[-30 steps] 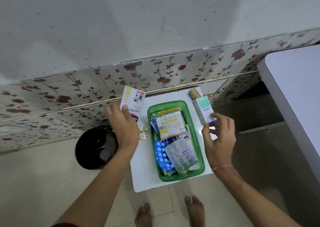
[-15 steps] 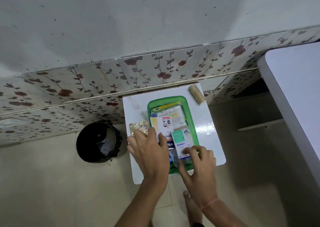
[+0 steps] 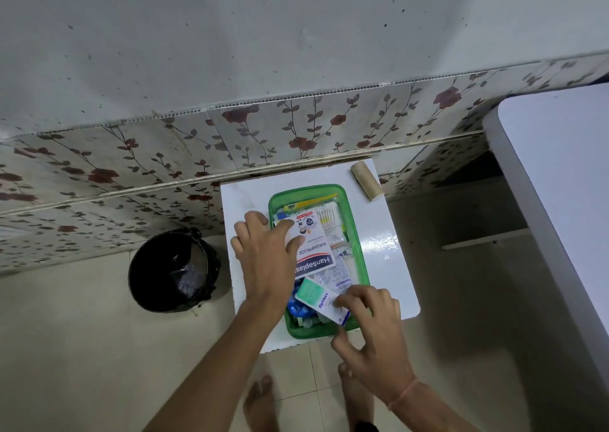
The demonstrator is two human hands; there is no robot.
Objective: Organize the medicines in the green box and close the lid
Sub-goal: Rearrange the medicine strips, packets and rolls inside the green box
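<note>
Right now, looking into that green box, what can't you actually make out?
Head view only:
- Blister strip beside the green box: not visible where the left hand lies.
- Packets lower down: covered by the Hansaplast box and Optibex carton.
- Small print: too small.
- A lid: none in view.
- Right hand hides the box's near corner.

The green box [image 3: 354,230] stands open on the white surface [image 3: 392,257], full of medicines. A white plaster pack [image 3: 313,250] lies flat on top in the middle. A small white and green carton [image 3: 321,301] lies tilted over the near end, above blue pill strips [image 3: 296,309].
</note>
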